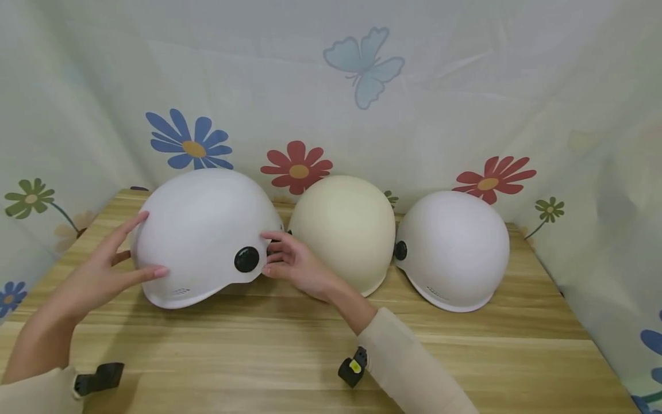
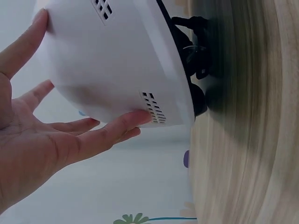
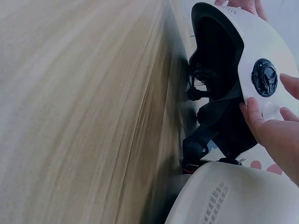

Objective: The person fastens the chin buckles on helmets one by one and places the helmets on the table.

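Wood-grain table [image 1: 217, 356]: leftmost white helmet [image 1: 201, 224] apparently being steadied, left hand [image 1: 97, 277] spread wide, right hand [image 1: 302, 265] loosely curved at helmet's right edge; lifting would need firmer hold.

Wood-grained table [image 1: 233, 356] | cream helmet [image 1: 343, 227] | white helmet [image 1: 455, 247] | left helmet [image 1: 204, 224], contact unclear

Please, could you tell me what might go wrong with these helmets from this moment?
Slipping: the left hand is spread on the smooth white helmet, not wrapped round it, so the helmet might slide away.

Bumping: the cream helmet sits close beside the right hand, so a sideways move could knock it.

Trapping: dark straps hang under the white helmet between the hands and could get caught beneath it if it is lowered.
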The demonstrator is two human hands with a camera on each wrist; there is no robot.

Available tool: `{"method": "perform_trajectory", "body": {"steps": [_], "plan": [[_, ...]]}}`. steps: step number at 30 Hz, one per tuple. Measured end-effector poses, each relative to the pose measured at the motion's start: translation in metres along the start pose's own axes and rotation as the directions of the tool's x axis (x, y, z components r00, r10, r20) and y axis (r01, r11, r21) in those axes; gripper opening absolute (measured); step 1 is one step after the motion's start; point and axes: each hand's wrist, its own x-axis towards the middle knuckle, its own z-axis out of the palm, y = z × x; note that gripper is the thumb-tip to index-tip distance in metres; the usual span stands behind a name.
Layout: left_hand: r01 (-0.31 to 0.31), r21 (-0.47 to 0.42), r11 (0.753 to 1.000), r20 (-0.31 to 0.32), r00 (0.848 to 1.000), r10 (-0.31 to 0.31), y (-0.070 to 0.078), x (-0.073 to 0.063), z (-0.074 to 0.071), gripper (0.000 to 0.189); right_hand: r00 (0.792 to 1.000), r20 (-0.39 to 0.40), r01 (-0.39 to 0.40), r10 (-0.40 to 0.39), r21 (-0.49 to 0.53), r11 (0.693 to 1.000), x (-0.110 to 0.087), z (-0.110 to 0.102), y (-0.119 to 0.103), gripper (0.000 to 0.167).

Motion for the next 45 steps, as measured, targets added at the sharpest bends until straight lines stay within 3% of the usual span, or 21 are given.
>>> {"method": "perform_trajectory", "body": {"steps": [5, 11, 17, 23, 34, 39, 45], "plan": [[0.019, -0.007, 1.0, -0.004, 1.0, -0.019, 0.001, -0.001, 0.0, 0.093, 1.0, -0.011, -0.001, 0.001, -0.019, 1.0, 0.001, 0.001, 0.0, 0.055], [-0.027, -0.015, 1.0, -0.025, 0.999, 0.026, -0.004, 0.002, 0.001, 0.098, 0.998, -0.001, -0.064, 0.064, 0.016, 0.998, 0.004, 0.007, 0.004, 0.057], [-0.02, -0.034, 0.999, -0.042, 0.999, 0.019, -0.008, 0.003, -0.002, 0.099, 0.996, 0.024, -0.089, 0.088, 0.031, 0.996, 0.01, 0.013, 0.004, 0.064], [0.027, -0.01, 1.0, -0.055, 0.998, -0.027, -0.01, 0.002, -0.004, 0.103, 0.996, 0.049, -0.075, 0.073, 0.032, 0.997, 0.016, 0.016, -0.003, 0.067], [0.044, -0.104, 0.994, -0.055, 0.997, -0.05, -0.008, 0.0, -0.008, 0.097, 0.999, 0.044, -0.033, 0.029, 0.088, 0.996, 0.021, 0.013, -0.021, 0.064], [0.048, -0.057, 0.997, -0.061, 0.997, -0.051, -0.002, 0.0, -0.005, 0.098, 0.998, 0.035, -0.046, 0.042, 0.114, 0.992, 0.019, 0.011, -0.02, 0.064], [-0.031, 0.025, 0.999, -0.096, 0.995, 0.033, 0.011, 0.001, -0.001, 0.1, 1.0, -0.006, -0.026, 0.026, 0.091, 0.996, 0.017, 0.009, -0.02, 0.06]]}}
